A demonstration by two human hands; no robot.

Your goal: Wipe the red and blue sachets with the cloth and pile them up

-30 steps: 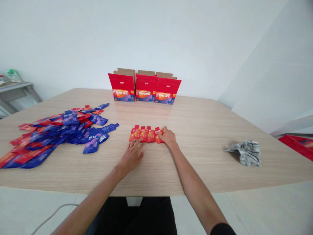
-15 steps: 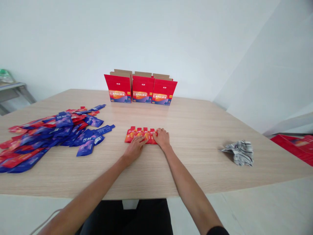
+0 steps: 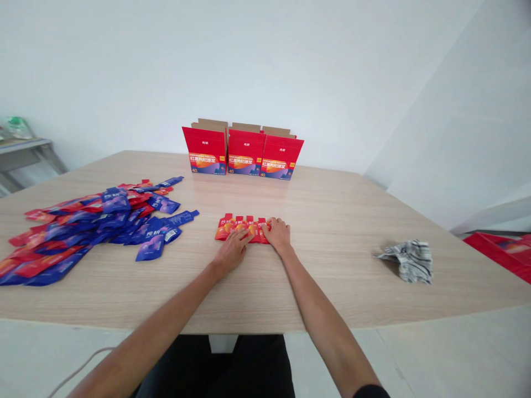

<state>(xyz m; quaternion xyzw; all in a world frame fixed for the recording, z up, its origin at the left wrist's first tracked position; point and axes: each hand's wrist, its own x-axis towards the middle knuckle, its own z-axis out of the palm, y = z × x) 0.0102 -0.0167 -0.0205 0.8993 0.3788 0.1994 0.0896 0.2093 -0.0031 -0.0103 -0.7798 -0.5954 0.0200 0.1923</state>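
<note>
Several red drink pouches (image 3: 226, 224) lie flat in an overlapping row on the table, spouts pointing away from me. My left hand (image 3: 233, 250) rests at the row's near edge, its fingers apart and stretched over the pouches. At the right end, my right hand (image 3: 279, 234) touches the last pouch with thumb and bent fingers, thumb apart from the others. Part of that pouch is hidden under it. To the left spreads a loose pile of blue pouches (image 3: 150, 248) and red pouches (image 3: 52, 264).
Three open red cartons (image 3: 245, 145) stand side by side at the table's (image 3: 332, 221) back, flaps up. A crumpled striped cloth (image 3: 410, 261) lies on the right. Beyond the right edge is a red container (image 3: 493, 251). A cable (image 3: 81, 369) hangs below the front edge.
The view has shifted slightly, moving the scene a little to the right. Both hands stay on the row of red pouches, which looks the same.
</note>
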